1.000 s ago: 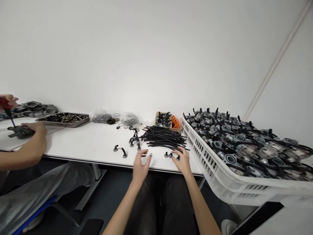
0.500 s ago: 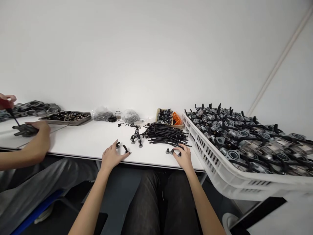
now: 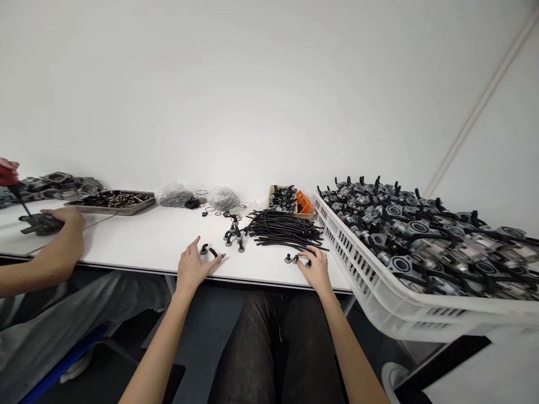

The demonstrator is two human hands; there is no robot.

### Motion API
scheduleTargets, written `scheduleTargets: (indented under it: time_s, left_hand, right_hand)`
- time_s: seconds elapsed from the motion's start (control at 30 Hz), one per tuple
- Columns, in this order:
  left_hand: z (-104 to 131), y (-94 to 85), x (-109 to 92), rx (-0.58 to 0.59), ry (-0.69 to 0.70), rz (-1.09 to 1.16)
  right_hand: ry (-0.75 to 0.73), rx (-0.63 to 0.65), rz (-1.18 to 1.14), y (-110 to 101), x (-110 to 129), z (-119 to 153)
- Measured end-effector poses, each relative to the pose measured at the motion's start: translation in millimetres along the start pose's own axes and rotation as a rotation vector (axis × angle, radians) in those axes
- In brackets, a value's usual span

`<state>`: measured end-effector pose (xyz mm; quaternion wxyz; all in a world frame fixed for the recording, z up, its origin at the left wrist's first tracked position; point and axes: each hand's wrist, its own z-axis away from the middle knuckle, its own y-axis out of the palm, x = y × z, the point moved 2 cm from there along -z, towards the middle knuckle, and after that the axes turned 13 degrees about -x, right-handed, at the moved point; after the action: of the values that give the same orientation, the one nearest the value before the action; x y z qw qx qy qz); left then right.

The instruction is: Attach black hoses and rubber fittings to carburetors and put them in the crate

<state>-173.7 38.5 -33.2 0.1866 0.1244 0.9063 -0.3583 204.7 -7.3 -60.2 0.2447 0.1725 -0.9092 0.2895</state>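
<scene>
The left fingers [image 3: 214,262] hide the base of a curved black piece [image 3: 213,252]. The right fingers [image 3: 319,256] partly cover a dark part [image 3: 309,264]; their grip is unclear. Right of them, a white crate [image 3: 391,315] leaves the picture. Beyond the left fingers, a clear bag's [image 3: 224,198] contents are too small to identify; farther left, a co-worker's hand [image 3: 10,164] is cut off.

The person's left forearm [image 3: 162,339] and right forearm [image 3: 347,339] slant up to the front edge of the worktop [image 3: 160,230], well apart. The left hand [image 3: 193,266] is above that edge, thumb [image 3: 213,264] spread wide from the fingers [image 3: 195,245]. The right hand [image 3: 316,270] arches over the worktop, fingers bent. Both thighs [image 3: 244,345] lie below.
</scene>
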Motion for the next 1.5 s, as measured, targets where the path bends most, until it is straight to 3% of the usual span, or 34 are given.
scheduleTargets:
  time_s: [0.1, 0.43, 1.5]
  left_hand:
    - [7.1, -4.4, -3.4, -0.084, -0.021, 0.023]
    - [15.4, 3.5, -4.5, 0.000, -0.006, 0.104]
    - [17.2, 5.2, -1.2, -0.041, -0.042, 0.161]
  right_hand:
    - [-0.003, 0.003, -0.002, -0.1, 0.0, 0.2]
    - [-0.007, -0.007, -0.009, 0.3, -0.1, 0.8]
    - [-0.017, -0.008, -0.010, 0.1, -0.6, 1.1]
